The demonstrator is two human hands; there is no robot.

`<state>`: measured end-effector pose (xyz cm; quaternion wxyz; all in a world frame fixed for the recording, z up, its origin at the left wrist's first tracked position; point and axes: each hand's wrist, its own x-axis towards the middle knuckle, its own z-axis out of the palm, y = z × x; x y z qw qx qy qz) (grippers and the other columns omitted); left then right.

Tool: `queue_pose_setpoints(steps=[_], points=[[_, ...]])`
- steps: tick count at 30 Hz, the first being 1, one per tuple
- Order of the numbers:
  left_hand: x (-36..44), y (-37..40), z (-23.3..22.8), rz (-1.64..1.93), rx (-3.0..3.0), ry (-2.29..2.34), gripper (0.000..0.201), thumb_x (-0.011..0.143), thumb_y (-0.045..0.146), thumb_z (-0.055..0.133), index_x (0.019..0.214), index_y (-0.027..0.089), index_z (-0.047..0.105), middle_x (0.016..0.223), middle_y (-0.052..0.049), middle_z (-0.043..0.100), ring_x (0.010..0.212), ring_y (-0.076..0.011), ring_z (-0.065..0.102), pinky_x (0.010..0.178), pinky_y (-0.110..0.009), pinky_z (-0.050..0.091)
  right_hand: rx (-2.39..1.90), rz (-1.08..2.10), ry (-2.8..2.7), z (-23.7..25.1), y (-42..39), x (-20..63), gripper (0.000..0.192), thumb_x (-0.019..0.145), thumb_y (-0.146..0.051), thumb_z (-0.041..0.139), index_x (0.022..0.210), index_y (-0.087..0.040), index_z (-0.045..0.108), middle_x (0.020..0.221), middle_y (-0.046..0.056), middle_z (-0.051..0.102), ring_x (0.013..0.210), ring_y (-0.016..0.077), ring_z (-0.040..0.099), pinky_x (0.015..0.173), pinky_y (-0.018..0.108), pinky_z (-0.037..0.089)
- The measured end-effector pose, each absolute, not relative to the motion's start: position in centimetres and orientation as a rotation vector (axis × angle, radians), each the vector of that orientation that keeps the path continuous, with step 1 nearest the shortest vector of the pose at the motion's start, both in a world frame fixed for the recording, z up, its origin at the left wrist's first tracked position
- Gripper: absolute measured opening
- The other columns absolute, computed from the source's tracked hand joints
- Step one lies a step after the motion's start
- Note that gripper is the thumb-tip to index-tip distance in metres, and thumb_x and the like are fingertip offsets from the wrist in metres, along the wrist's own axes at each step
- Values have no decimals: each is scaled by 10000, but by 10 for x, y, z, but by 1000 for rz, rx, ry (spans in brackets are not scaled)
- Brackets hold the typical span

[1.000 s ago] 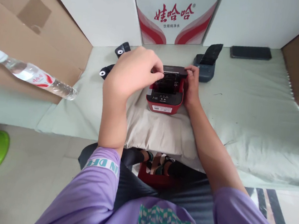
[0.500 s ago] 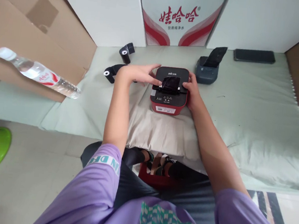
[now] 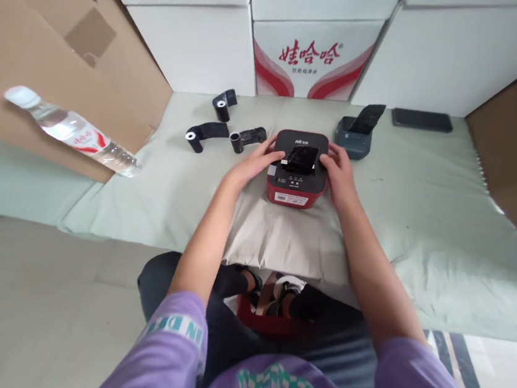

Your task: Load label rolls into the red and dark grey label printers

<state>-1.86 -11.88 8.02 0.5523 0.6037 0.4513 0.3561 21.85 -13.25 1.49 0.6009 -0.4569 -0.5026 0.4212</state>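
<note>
A red and black label printer [image 3: 295, 187] rests on the cloth-covered table in front of me, with a strip of black paper [image 3: 303, 155] sticking out of the slot in its top. My left hand [image 3: 259, 158] grips the printer's left side, thumb on the lid edge. On the opposite side, my right hand [image 3: 338, 169] holds it the same way, fingers wrapped round the far right corner. The undersides of both hands' fingers are partly hidden by the printer. Just left of my left hand lies a small black roll [image 3: 236, 142] with its strip unrolled.
Two more black rolls [image 3: 194, 141] lie farther left. Behind my right hand stands a small dark printer [image 3: 354, 144] with a black strip. A black phone [image 3: 422, 120] lies at the back right. A water bottle [image 3: 81, 134] leans by a cardboard box [image 3: 35, 25]. White boxes [image 3: 191, 43] line the back.
My left hand has moved from the paper slot on top down to the printer's left side, uncovering a third black roll. My right hand stays on the right side.
</note>
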Motion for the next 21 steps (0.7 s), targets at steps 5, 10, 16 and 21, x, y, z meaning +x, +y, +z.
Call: queue_pose_setpoints(steps=[5, 10, 16, 21], points=[[9, -167, 53, 1139, 1268, 999, 795, 942, 381, 455, 1728, 280, 389, 1834, 48, 363, 1703, -194, 362, 1386, -347, 335, -1051, 864, -1371, 36, -197, 193, 932, 766, -659, 903, 1578, -414, 517, 1687, 47, 568, 1619, 376, 490, 1398, 605, 368], [16, -124, 87, 1203, 1350, 1031, 673, 964, 288, 396, 1621, 311, 538, 1646, 66, 629, 1652, -185, 441, 1350, -359, 390, -955, 729, -1486, 70, -145, 194, 1098, 577, -703, 1006, 1500, -302, 567, 1565, 148, 654, 1508, 426, 596, 1344, 654, 423], [38, -24, 132, 1187, 1433, 1115, 468, 970, 409, 558, 1383, 301, 750, 1276, 46, 846, 1418, -244, 657, 1128, -361, 524, -887, 691, -1504, 96, -25, 199, 1062, 482, -802, 987, 1356, -319, 626, 1490, 126, 719, 1447, 391, 641, 1306, 617, 479], [50, 35, 111, 1251, 1398, 1052, 481, 1002, 604, 557, 1338, 335, 771, 1125, 108, 862, 1349, -202, 630, 1057, -324, 480, -915, 652, -1399, 74, 6, 200, 1023, 551, -891, 893, 1351, -311, 630, 1424, 103, 762, 1383, 359, 691, 1276, 591, 512]])
